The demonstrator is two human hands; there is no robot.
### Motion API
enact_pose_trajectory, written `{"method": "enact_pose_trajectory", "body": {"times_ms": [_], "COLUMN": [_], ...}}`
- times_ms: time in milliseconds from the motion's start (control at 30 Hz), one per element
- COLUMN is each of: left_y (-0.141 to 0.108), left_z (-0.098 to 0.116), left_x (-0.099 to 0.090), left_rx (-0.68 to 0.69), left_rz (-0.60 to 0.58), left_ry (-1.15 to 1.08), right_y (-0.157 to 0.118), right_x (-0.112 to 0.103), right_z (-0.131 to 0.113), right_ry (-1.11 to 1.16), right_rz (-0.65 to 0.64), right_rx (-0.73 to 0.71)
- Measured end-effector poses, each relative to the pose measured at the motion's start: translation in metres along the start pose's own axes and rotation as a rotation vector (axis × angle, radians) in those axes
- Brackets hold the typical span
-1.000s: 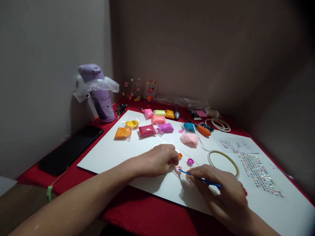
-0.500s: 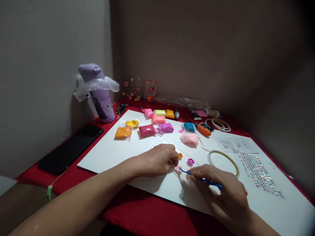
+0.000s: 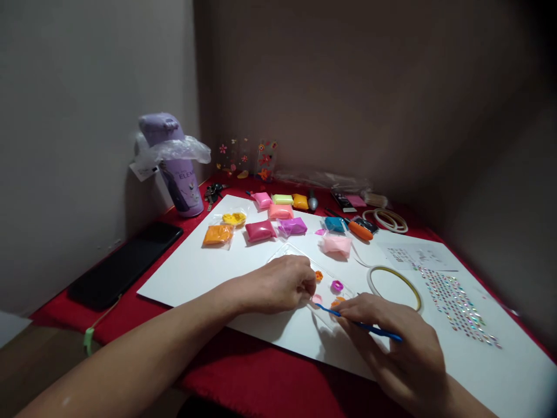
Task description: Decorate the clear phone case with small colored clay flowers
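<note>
My right hand (image 3: 398,342) grips a thin blue modelling tool (image 3: 374,330) like a pen. Its tip lies beside a small pale pink clay piece (image 3: 318,298) on a clear plastic sheet (image 3: 304,255). My left hand (image 3: 287,283) rests over the sheet's left part, thumb and fingers pinched together close to the tool's tip. Whatever is in that pinch stays hidden. Also on the sheet are an orange clay flower (image 3: 319,276), a purple clay ring (image 3: 337,286) and another orange piece (image 3: 337,302), partly behind my right fingers.
Several wrapped clay packets (image 3: 261,231) lie across the white board (image 3: 183,278). Right of the sheet are a tape roll (image 3: 395,284) and a sheet of gem stickers (image 3: 456,307). A purple bottle (image 3: 183,180) and a black phone (image 3: 126,267) stand and lie at left.
The blue tool's tip has dropped slightly toward me, and my right hand has shifted a little right and nearer. My left hand has stayed almost still.
</note>
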State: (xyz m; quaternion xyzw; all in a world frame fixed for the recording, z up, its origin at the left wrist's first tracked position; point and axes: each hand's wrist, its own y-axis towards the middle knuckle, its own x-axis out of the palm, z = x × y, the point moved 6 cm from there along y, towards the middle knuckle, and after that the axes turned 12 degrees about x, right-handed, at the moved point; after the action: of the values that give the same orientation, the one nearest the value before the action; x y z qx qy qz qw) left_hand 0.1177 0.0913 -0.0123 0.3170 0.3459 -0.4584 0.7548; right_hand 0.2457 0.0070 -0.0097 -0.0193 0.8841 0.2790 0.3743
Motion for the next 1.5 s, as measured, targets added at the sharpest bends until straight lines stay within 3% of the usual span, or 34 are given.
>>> {"method": "enact_pose_trajectory", "body": {"times_ms": [267, 767, 1500], "left_y": [0.0, 0.0, 0.0], "left_z": [0.0, -0.001, -0.002], "left_x": [0.0, 0.0, 0.001], "left_rx": [0.025, 0.015, 0.012], "left_rz": [0.005, 0.002, 0.001], "left_ry": [0.015, 0.005, 0.007], "right_y": [0.006, 0.004, 0.001], "right_x": [0.006, 0.002, -0.003], "right_z": [0.001, 0.0, 0.005], "right_ry": [0.029, -0.001, 0.043], "right_rz": [-0.074, 0.004, -0.041], "right_rx": [0.013, 0.003, 0.071]}}
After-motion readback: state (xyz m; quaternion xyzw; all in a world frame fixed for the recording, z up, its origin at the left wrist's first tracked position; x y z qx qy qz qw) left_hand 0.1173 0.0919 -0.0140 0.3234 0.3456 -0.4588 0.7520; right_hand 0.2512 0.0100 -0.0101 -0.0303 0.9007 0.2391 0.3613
